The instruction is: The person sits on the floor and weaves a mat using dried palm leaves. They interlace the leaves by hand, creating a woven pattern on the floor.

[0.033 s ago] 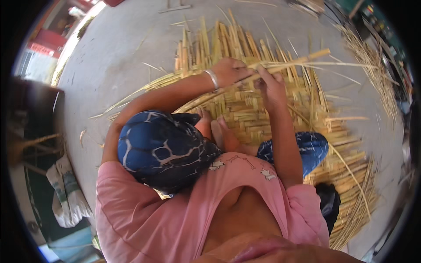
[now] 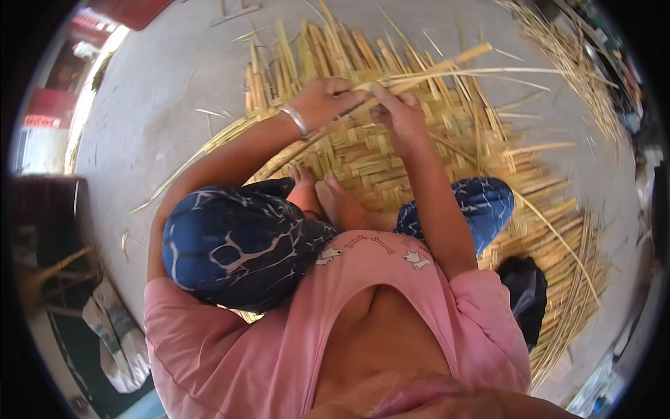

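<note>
A long, pale yellow cane strip [image 2: 450,64] runs slantwise over a partly woven cane mat [image 2: 377,150]. My left hand [image 2: 324,105], with a silver bangle at its wrist, pinches the strip near its middle. Just to its right, my right hand [image 2: 403,120] closes on the same strip between thumb and fingers. Their fingertips almost meet. Under and beyond both hands, loose strip ends [image 2: 321,52] fan out from the mat's far edge. Thinner strips stick out to the right beside the held one.
My bare feet [image 2: 338,199] rest on the mat between my bent knees. A pile of loose strips [image 2: 572,77] lies at the far right. A black bag-like thing [image 2: 523,290] sits by my right side. At the left, a pale cloth [image 2: 115,342] hangs near dark furniture.
The whole view has shifted, so the mat and both hands appear a little higher and farther left. Both hands keep their hold on the strip.
</note>
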`<move>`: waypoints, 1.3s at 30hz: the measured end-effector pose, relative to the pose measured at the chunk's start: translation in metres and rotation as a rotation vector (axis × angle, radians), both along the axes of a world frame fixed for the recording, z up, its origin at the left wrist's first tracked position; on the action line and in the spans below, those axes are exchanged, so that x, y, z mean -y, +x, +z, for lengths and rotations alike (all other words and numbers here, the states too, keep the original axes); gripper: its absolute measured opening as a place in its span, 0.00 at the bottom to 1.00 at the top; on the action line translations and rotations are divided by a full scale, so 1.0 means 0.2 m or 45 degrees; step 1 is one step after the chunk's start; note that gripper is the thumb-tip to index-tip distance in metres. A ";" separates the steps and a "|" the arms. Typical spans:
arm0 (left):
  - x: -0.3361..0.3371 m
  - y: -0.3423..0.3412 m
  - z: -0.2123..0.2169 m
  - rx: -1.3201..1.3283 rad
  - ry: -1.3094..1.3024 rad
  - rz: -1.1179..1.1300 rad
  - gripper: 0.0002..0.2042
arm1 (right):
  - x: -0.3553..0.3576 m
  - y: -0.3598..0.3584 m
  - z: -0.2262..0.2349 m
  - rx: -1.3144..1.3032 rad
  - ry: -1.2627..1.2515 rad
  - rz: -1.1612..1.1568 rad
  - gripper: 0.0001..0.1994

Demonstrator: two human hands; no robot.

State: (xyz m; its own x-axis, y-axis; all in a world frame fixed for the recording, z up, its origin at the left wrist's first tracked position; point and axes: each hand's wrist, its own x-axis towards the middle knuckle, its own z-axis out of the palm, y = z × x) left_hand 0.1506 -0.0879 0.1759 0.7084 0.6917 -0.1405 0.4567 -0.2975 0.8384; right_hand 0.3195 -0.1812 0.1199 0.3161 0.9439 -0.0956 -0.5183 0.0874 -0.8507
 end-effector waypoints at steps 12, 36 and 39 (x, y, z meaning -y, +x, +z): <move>0.00 0.00 -0.12 0.039 -0.704 0.085 0.19 | 0.13 0.04 -0.15 -0.122 0.010 0.124 0.11; 0.10 0.07 -0.15 -0.296 -0.501 -0.151 0.20 | 0.21 0.07 -0.21 -0.142 -0.041 0.064 0.14; 0.12 0.08 -0.12 -0.267 -0.475 -0.066 0.19 | 0.21 0.13 -0.21 -0.121 -0.021 0.006 0.15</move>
